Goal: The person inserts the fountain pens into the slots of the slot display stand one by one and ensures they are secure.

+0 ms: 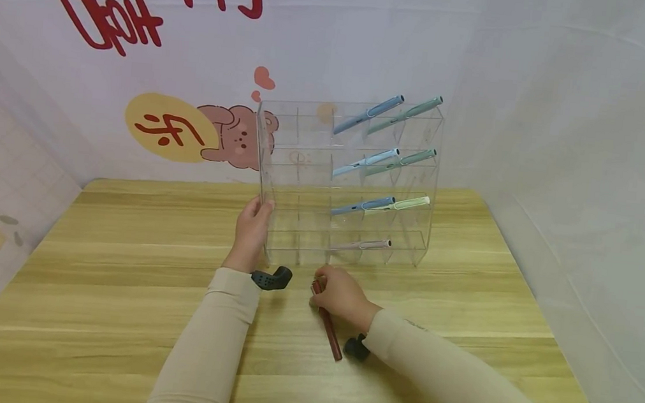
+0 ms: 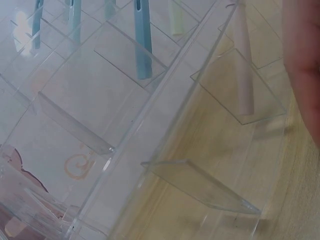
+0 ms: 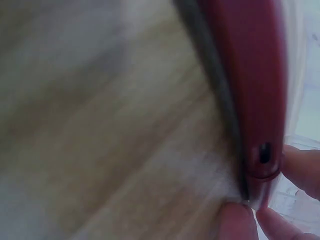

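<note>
A clear acrylic pen rack (image 1: 295, 248) with slanted tiers stands upright on the table. My left hand (image 1: 250, 237) grips its lower left edge, thumb in front. In front of the rack, my right hand (image 1: 346, 299) pinches one end of a dark red pen (image 1: 331, 338), whose other end points toward me. The right wrist view shows fingertips (image 3: 280, 225) around the narrow end of that pen (image 3: 255, 90). Pens lie in the rack's right half, among them a blue pen (image 1: 367, 115), a green pen (image 1: 417, 109), a pale green pen (image 1: 409, 203) and a pinkish-grey pen (image 1: 373, 245).
A wood-grain table (image 1: 117, 311) lies beneath, with a white printed cloth (image 1: 371, 39) hanging close behind the rack. Dark camera mounts, one at the left wrist (image 1: 272, 278) and one at the right (image 1: 357, 347), stick out near the hands. The rack's left columns hold no pens.
</note>
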`<action>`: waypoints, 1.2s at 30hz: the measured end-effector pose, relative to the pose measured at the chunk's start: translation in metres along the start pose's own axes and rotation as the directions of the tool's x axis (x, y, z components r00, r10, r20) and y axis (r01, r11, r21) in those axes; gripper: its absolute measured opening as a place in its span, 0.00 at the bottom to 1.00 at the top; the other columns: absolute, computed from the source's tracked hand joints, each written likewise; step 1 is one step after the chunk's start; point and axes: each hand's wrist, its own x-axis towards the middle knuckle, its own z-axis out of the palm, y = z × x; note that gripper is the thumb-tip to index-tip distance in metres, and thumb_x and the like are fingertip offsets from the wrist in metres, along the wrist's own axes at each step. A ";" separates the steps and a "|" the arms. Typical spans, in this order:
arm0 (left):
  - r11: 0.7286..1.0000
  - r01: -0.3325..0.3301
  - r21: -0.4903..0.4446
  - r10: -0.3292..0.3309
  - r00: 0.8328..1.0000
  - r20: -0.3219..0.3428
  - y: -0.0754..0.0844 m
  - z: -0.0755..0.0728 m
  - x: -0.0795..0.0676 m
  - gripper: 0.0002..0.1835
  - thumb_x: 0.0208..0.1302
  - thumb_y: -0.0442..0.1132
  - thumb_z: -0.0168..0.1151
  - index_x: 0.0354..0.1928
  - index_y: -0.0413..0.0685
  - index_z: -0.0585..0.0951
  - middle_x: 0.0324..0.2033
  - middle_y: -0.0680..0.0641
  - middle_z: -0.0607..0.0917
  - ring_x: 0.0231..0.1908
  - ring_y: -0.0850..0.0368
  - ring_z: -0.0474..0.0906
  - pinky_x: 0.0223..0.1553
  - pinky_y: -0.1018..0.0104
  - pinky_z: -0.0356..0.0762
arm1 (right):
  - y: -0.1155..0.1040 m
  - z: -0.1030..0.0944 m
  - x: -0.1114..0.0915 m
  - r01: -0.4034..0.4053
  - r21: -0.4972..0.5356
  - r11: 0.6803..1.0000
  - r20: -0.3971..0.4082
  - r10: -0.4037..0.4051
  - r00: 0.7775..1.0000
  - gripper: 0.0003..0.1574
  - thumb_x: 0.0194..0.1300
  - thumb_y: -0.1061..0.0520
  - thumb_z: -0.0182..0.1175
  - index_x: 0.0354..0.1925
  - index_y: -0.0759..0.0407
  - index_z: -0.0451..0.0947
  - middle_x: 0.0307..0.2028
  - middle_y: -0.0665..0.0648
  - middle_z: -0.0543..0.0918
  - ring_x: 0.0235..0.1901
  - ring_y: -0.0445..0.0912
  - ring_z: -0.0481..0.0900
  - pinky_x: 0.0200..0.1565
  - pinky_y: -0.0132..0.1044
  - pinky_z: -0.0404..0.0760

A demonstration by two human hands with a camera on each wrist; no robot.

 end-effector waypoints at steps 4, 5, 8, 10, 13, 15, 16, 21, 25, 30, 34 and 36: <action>1.000 -0.006 0.005 0.006 1.000 -0.002 0.000 0.000 0.000 0.30 0.72 0.58 0.46 0.70 0.55 0.64 0.69 0.49 0.65 0.70 0.50 0.56 0.68 0.46 0.53 | -0.001 0.001 0.001 0.006 -0.054 0.999 0.008 -0.005 1.000 0.22 0.54 0.64 0.69 0.48 0.65 0.77 0.37 0.57 0.82 0.32 0.45 0.76 0.35 0.37 0.78; 1.000 -0.006 0.004 0.006 1.000 -0.003 0.000 0.000 0.000 0.30 0.72 0.58 0.46 0.70 0.55 0.65 0.68 0.49 0.65 0.69 0.50 0.56 0.68 0.46 0.53 | -0.002 0.001 0.001 0.010 -0.061 0.998 0.009 -0.009 1.000 0.21 0.54 0.64 0.69 0.47 0.65 0.77 0.36 0.56 0.81 0.31 0.45 0.76 0.34 0.37 0.78; 1.000 -0.004 0.002 0.004 1.000 -0.005 0.000 0.000 -0.001 0.30 0.72 0.58 0.46 0.70 0.55 0.65 0.68 0.49 0.65 0.69 0.50 0.56 0.68 0.46 0.53 | -0.004 0.001 0.001 0.012 -0.081 0.997 0.013 -0.011 1.000 0.18 0.54 0.65 0.68 0.44 0.65 0.78 0.33 0.55 0.80 0.30 0.45 0.74 0.33 0.37 0.76; 1.000 0.000 -0.002 0.000 1.000 -0.006 0.000 0.000 0.000 0.29 0.72 0.58 0.47 0.70 0.55 0.65 0.68 0.49 0.65 0.69 0.50 0.56 0.68 0.47 0.53 | -0.004 0.001 0.001 0.015 -0.087 0.996 0.017 -0.014 1.000 0.14 0.54 0.65 0.68 0.41 0.64 0.78 0.32 0.53 0.79 0.29 0.44 0.73 0.32 0.36 0.75; 1.000 -0.002 -0.007 0.002 1.000 -0.003 -0.001 0.000 0.000 0.29 0.72 0.58 0.47 0.70 0.55 0.64 0.68 0.49 0.65 0.69 0.50 0.56 0.68 0.46 0.53 | -0.005 0.001 0.000 0.012 -0.078 0.997 0.023 -0.010 1.000 0.10 0.55 0.66 0.66 0.35 0.63 0.76 0.28 0.52 0.76 0.26 0.44 0.71 0.29 0.35 0.71; 1.000 -0.004 -0.009 0.004 1.000 -0.001 -0.001 0.000 0.000 0.29 0.72 0.58 0.47 0.70 0.56 0.65 0.68 0.49 0.65 0.69 0.50 0.56 0.68 0.46 0.53 | -0.005 0.000 0.000 0.009 -0.067 0.998 0.028 -0.007 1.000 0.09 0.55 0.67 0.65 0.32 0.61 0.74 0.25 0.52 0.75 0.24 0.44 0.70 0.27 0.33 0.69; 1.000 -0.006 -0.010 0.006 1.000 0.000 -0.001 0.000 0.000 0.29 0.72 0.57 0.47 0.70 0.56 0.64 0.68 0.49 0.65 0.69 0.50 0.56 0.68 0.46 0.54 | -0.004 0.000 0.000 0.010 -0.063 0.998 0.028 -0.009 1.000 0.10 0.54 0.67 0.65 0.31 0.61 0.73 0.24 0.52 0.74 0.23 0.44 0.69 0.26 0.33 0.68; 1.000 -0.004 -0.017 0.004 1.000 0.003 0.000 -0.001 0.000 0.29 0.72 0.57 0.47 0.70 0.56 0.64 0.68 0.49 0.65 0.69 0.50 0.56 0.68 0.46 0.54 | -0.003 0.000 0.002 -0.007 -0.014 1.000 0.028 0.007 1.000 0.09 0.53 0.68 0.64 0.33 0.62 0.74 0.22 0.52 0.75 0.19 0.42 0.71 0.23 0.31 0.71; 1.000 0.005 -0.020 -0.005 1.000 0.002 0.000 0.001 0.000 0.30 0.72 0.57 0.47 0.71 0.55 0.64 0.68 0.49 0.65 0.69 0.49 0.56 0.68 0.46 0.54 | -0.001 -0.002 0.003 -0.036 0.089 0.995 0.016 0.035 0.999 0.13 0.53 0.69 0.64 0.39 0.65 0.76 0.22 0.53 0.78 0.17 0.42 0.73 0.23 0.32 0.74; 1.000 0.010 -0.018 -0.010 1.000 -0.001 0.001 0.002 -0.001 0.30 0.72 0.57 0.47 0.71 0.55 0.64 0.68 0.49 0.65 0.69 0.49 0.56 0.68 0.46 0.54 | 0.000 -0.008 0.002 -0.060 0.235 0.970 0.014 0.059 0.998 0.15 0.57 0.68 0.62 0.45 0.66 0.75 0.27 0.56 0.79 0.19 0.43 0.75 0.23 0.33 0.74; 1.000 0.011 -0.016 -0.011 1.000 -0.002 0.001 0.001 0.000 0.30 0.71 0.58 0.48 0.70 0.56 0.64 0.68 0.49 0.65 0.69 0.49 0.57 0.67 0.45 0.55 | -0.001 -0.014 0.001 -0.065 0.297 0.953 -0.005 0.070 0.998 0.16 0.60 0.67 0.60 0.48 0.67 0.74 0.29 0.58 0.78 0.21 0.44 0.74 0.23 0.34 0.74; 1.000 0.012 -0.014 -0.012 1.000 -0.001 0.001 0.000 0.000 0.30 0.71 0.58 0.48 0.71 0.56 0.64 0.68 0.49 0.65 0.69 0.49 0.57 0.67 0.45 0.54 | 0.000 -0.016 0.000 -0.075 0.330 0.941 -0.015 0.085 0.996 0.16 0.61 0.66 0.60 0.49 0.66 0.74 0.30 0.58 0.78 0.22 0.45 0.74 0.24 0.35 0.75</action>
